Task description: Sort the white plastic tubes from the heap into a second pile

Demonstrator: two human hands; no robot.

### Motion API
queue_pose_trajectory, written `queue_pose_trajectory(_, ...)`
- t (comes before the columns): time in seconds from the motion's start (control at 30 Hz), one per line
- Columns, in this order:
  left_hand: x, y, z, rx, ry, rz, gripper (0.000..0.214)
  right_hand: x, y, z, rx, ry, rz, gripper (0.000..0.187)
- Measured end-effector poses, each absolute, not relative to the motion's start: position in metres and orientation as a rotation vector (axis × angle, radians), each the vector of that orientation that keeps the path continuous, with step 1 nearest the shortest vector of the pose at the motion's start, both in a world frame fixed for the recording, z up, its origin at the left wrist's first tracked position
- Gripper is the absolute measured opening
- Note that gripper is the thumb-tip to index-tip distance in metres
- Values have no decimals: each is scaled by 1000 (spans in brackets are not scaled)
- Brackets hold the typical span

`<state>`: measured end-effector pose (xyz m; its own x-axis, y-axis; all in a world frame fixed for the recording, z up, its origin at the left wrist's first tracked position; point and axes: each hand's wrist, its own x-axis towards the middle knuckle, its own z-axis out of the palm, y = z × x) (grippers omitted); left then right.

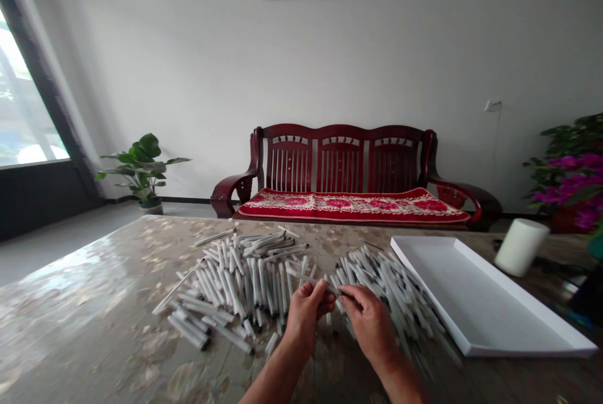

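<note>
Between my two hands is a pale, translucent pen, held level above the table. My left hand is closed around its middle, with one end sticking out to the left. The fingertips of my right hand pinch the other end, where the detail is blurred. A large heap of similar pens, many with dark ends, lies to the left of my hands. Just beyond and right of my right hand is a second heap of pens, partly hidden by that hand.
A shallow white box rests at the right of the patterned table. Behind it stands a white cylinder near dark items. A red wooden bench is beyond the table, with potted plants either side.
</note>
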<state>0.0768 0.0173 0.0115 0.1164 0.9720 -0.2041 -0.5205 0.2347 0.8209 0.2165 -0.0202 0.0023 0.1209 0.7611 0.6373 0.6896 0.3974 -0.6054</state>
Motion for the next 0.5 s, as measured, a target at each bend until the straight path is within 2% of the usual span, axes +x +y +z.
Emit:
queue_pose_trajectory(0.17, 78, 18, 8, 686, 844, 1214, 53, 217, -19, 1, -1458, -1550, 196, 41)
queue_pose_trajectory(0.33, 80, 18, 8, 678, 843, 1232, 54, 217, -19, 3, -1349, -1506, 178, 32)
queue_pose_trajectory(0.5, 79, 17, 10, 686, 862, 1238, 57, 219, -19, 3, -1420, -1487, 227, 36)
